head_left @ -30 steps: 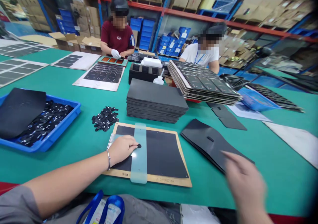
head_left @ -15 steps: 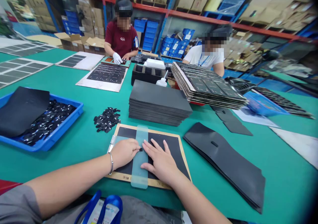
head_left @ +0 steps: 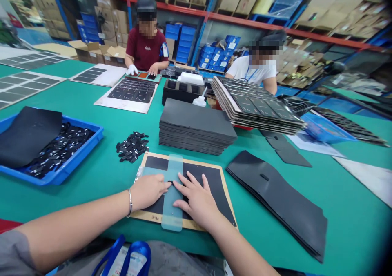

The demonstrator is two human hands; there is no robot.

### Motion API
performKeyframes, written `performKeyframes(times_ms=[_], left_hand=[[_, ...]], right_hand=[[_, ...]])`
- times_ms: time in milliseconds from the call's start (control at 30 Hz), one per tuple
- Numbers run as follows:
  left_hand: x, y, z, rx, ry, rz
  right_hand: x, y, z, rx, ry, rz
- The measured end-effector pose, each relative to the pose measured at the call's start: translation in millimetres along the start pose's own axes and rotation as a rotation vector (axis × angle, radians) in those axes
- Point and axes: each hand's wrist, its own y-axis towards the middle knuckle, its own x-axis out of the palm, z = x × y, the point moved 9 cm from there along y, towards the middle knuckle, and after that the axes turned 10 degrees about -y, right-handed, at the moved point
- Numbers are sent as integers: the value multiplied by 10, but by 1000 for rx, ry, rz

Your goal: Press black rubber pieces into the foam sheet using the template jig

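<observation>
A small black piece lies in the translucent cross-shaped template, on a black sheet in a wood-coloured frame board. My left hand is closed, its extended index fingertip touching the piece from the left. Spread flat, my right hand presses on the template and the black sheet, with its index fingertip at the piece's right end. A metal clip shows at the board's left edge. Beyond the board lies a loose pile of small black pieces.
Left stands a blue tray of black pieces. A stack of black sheets rises behind the board; more black sheets lie right. Further back are stacked panels, a white bottle and two co-workers.
My left fingers have let go of the small black piece; the index finger now touches it. The piece sits slightly further left. My right hand has barely moved. One co-worker's gloved hand moved left.
</observation>
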Motion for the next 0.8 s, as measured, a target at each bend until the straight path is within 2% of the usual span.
performKeyframes(times_ms=[133,433,567,633,700,767,800], left_hand=[[5,-76,5,-16,87,-41],[-7,-59,78,38,93,-89],[82,-171,252,54,69,-130],[161,-240,400,90,60,-158],[184,-301,524,118,60,-152],[74,-364,602,149,26,-71],[-43,-406,612,161,-16,3]], right_hand=[[-21,-11,-33,-14,-21,17],[-99,18,-35,-4,-54,39],[-100,-55,12,22,-69,39],[-107,-149,240,156,-81,76],[-109,-315,620,411,-116,118],[-56,-497,946,622,-117,102],[-13,-550,1037,658,-93,72]])
